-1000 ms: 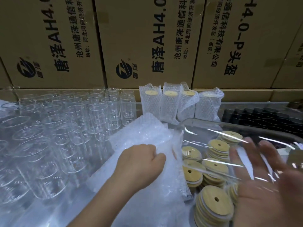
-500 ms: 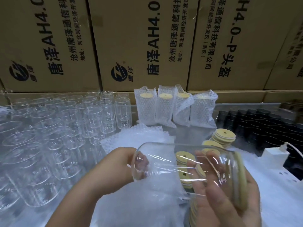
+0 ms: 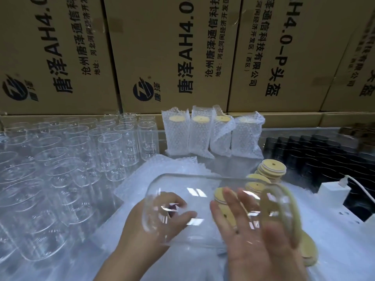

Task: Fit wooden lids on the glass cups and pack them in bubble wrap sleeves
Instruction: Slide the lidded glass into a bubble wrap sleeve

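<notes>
Well, the glass cup (image 3: pixel 203 191) lies on its side in the air above the bench (image 3: pixel 235 166). It is clear and tall, with a rounded base at the left and a pale wooden lid (image 3: pixel 294 209) seated on its mouth at the right (the lid is blurred and seen almost edge-on). The right hand (image 3: pixel 259 248) has the cup in its grip, fingers spread behind the glass. The left hand (image 3: pixel 150 226) sits at the base end, fingers bent; whether its grip holds anything I cannot tell. Beneath lies a heap of bubble wrap sleeves (image 3: pixel 172 171). Four wrapped cups (image 3: pixel 213 138) stand upright behind, beside rows of bare cups (image 3: pixel 81 159) and stacked lids (image 3: pixel 272 171).
</notes>
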